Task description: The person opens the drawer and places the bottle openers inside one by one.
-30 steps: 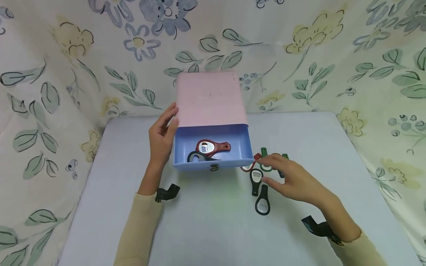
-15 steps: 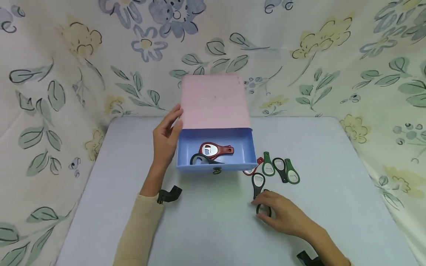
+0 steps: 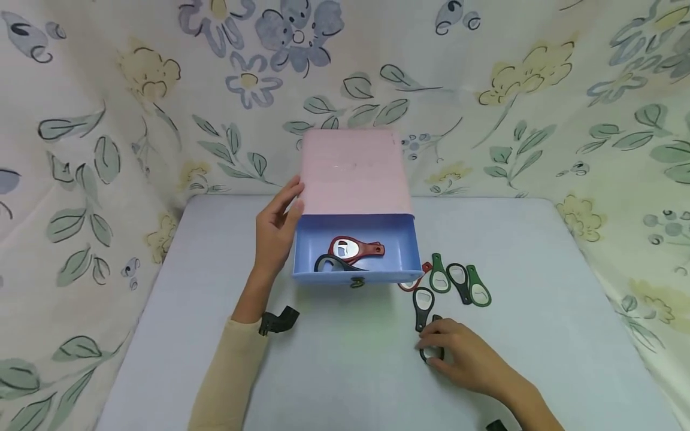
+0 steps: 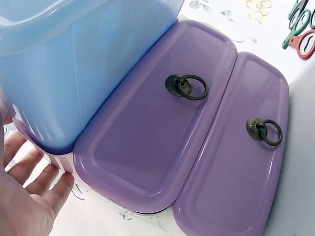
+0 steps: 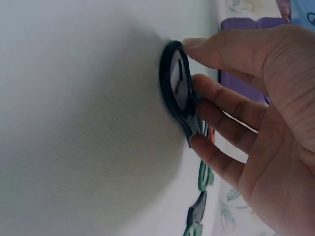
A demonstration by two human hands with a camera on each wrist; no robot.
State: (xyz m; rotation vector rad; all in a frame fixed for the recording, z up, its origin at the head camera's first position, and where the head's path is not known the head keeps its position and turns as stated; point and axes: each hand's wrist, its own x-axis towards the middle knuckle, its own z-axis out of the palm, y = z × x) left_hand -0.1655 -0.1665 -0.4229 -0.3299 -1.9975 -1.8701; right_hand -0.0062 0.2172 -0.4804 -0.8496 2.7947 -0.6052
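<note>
A small chest with a pink top (image 3: 356, 170) has its blue drawer (image 3: 358, 277) pulled out. In the drawer lie a red bottle opener (image 3: 371, 248) and a black one, partly hidden behind the drawer front. My left hand (image 3: 277, 233) rests with extended fingers against the chest's left side. On the table to the right, my right hand (image 3: 466, 359) pinches a black bottle opener (image 5: 179, 88) by its oval rim, thumb at the top end and fingers along the side. Its handle points away from me in the head view.
Beyond the held opener lie a black opener (image 3: 423, 302), two green ones (image 3: 439, 278), another black one (image 3: 459, 281) and a red one (image 3: 412, 282) beside the drawer corner. Two shut purple drawers (image 4: 142, 132) with ring pulls sit below the blue one. A floral curtain (image 3: 485, 120) hangs behind.
My right hand has come from over the farther openers toward me, to the nearest black opener, and its fingers have closed on that rim. The left hand stays at the chest.
</note>
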